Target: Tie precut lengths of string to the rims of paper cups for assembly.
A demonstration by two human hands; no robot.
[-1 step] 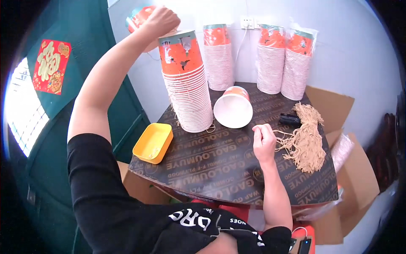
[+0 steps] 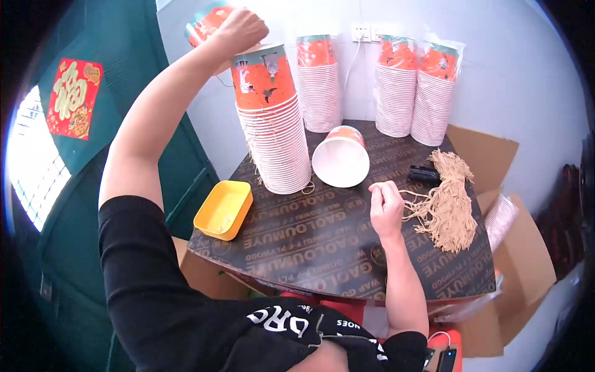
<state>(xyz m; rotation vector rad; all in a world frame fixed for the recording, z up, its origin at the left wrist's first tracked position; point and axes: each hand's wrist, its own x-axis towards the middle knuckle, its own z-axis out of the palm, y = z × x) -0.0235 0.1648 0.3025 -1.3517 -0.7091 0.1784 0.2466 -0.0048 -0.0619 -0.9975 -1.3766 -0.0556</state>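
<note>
Tan string bundle right of clenched right grip; left grip: hold unclear.

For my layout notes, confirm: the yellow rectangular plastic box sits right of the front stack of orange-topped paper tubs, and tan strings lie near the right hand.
Wrong side: in the head view, the yellow box sits left of the front stack; the rest stands.

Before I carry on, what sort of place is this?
Likely a small handwork corner in a home or workshop: nested stacks of orange-printed paper tubs, a bundle of tan cords, and an opened cardboard box beside the dark table.
</note>
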